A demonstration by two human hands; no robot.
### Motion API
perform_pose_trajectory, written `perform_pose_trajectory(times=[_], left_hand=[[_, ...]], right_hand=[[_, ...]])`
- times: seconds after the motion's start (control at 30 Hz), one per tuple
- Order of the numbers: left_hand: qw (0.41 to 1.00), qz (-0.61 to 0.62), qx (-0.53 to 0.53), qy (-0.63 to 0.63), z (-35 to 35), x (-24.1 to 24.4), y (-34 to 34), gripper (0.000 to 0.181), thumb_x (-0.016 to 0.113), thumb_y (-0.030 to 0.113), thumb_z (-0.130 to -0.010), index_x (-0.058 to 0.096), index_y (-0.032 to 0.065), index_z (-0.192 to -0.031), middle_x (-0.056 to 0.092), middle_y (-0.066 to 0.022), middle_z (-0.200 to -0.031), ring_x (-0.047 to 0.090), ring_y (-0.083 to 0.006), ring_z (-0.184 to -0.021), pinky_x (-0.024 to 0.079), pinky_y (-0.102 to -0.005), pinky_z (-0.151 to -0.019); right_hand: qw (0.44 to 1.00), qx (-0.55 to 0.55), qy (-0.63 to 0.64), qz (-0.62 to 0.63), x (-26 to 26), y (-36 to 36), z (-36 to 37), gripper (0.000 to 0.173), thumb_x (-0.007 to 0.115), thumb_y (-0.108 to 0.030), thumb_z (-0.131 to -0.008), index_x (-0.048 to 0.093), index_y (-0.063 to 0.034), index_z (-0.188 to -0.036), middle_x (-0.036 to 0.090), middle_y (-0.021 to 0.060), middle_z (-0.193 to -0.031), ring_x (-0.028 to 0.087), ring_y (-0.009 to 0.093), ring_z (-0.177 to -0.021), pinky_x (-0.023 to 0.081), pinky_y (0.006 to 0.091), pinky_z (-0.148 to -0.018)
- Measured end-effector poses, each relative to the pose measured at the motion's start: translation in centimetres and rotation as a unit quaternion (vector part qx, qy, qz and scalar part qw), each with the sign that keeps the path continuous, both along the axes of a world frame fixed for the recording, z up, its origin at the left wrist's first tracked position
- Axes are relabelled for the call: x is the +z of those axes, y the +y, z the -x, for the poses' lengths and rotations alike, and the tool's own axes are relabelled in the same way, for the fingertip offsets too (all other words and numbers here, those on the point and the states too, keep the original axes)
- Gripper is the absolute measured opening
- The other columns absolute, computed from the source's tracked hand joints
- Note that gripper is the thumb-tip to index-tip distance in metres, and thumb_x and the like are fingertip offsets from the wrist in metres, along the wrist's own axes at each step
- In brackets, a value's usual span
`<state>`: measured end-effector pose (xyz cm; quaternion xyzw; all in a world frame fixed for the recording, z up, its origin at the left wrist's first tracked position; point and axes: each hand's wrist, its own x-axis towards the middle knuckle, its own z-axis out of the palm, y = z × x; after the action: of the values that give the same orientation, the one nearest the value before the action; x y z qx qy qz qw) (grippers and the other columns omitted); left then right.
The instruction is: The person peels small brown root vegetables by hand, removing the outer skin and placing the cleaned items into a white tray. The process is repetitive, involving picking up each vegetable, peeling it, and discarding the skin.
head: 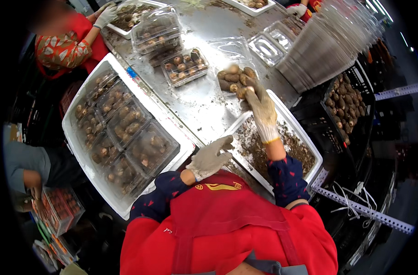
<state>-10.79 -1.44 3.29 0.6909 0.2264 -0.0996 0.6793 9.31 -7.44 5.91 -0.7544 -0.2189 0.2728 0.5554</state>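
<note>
My right hand (pixel 260 106), in a soiled knitted glove, grips a small brown taro corm (pixel 242 92) at the near edge of an open clear plastic clamshell box (pixel 232 51). Several taro corms (pixel 232 78) lie in that box, whose lid is folded back away from me. In front of my apron, my left hand (pixel 210 158) is gloved and holds nothing, with its fingers apart. Below my right forearm sits a white foam tray (pixel 295 123) strewn with brown peelings and soil. A closed clamshell of taro (pixel 185 67) stands farther left on the metal table (pixel 195 103).
At left, a white foam box (pixel 185 146) holds several filled clamshells (pixel 152 147). A tall stack of clear containers (pixel 319 51) leans at right, above a black crate (pixel 363 79) of taro. Co-workers (pixel 64 48) stand at the far side and left.
</note>
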Motion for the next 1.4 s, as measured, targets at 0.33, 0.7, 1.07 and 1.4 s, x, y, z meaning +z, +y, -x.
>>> perform_pose_trajectory(times=[0.33, 0.7, 1.07, 1.4], left_hand=[[0.996, -0.008, 0.085, -0.023, 6.6, 0.8, 1.2, 0.038, 0.055, 0.013, -0.089, 0.061, 0.0011, -0.124, 0.068, -0.0103, -0.114, 0.064, -0.016, -0.104, 0.049, -0.0254, -0.091], [0.972, 0.082, 0.21, -0.06, 8.1, -0.7, 2.8, 0.032, 0.051, 0.009, -0.097, 0.057, -0.0058, -0.125, 0.066, -0.0113, -0.111, 0.062, -0.0161, -0.1, 0.049, -0.0272, -0.089], [0.937, -0.031, 0.339, -0.072, 13.7, 0.4, 4.0, 0.033, 0.053, 0.017, -0.094, 0.063, -0.0002, -0.12, 0.069, -0.0075, -0.102, 0.065, -0.0166, -0.089, 0.051, -0.0281, -0.079], [0.746, -0.464, 0.455, 0.143, 21.1, -3.4, 8.9, 0.022, 0.056, 0.018, -0.085, 0.066, 0.0052, -0.099, 0.066, -0.0182, -0.091, 0.063, -0.036, -0.087, 0.049, -0.0429, -0.078]], right_hand=[[0.951, 0.009, -0.282, 0.126, -7.2, 4.5, -3.5, 0.036, 0.06, -0.033, -0.093, 0.067, -0.0026, -0.11, 0.068, 0.0169, -0.109, 0.068, 0.03, -0.084, 0.053, 0.0377, -0.078], [0.95, -0.015, -0.221, 0.22, -15.4, 5.6, -4.5, 0.045, 0.056, -0.042, -0.092, 0.065, 0.0005, -0.104, 0.069, 0.0243, -0.097, 0.066, 0.038, -0.093, 0.047, 0.0415, -0.085], [0.911, 0.077, -0.396, 0.08, -13.7, 17.1, -13.5, 0.033, 0.053, -0.025, -0.094, 0.067, -0.0057, -0.117, 0.064, 0.0153, -0.123, 0.059, 0.032, -0.116, 0.043, 0.0358, -0.101], [0.991, 0.098, -0.085, -0.012, -8.4, 5.2, -1.6, 0.038, 0.049, -0.025, -0.099, 0.064, 0.0037, -0.119, 0.068, 0.0167, -0.115, 0.064, 0.024, -0.108, 0.051, 0.0319, -0.094]])
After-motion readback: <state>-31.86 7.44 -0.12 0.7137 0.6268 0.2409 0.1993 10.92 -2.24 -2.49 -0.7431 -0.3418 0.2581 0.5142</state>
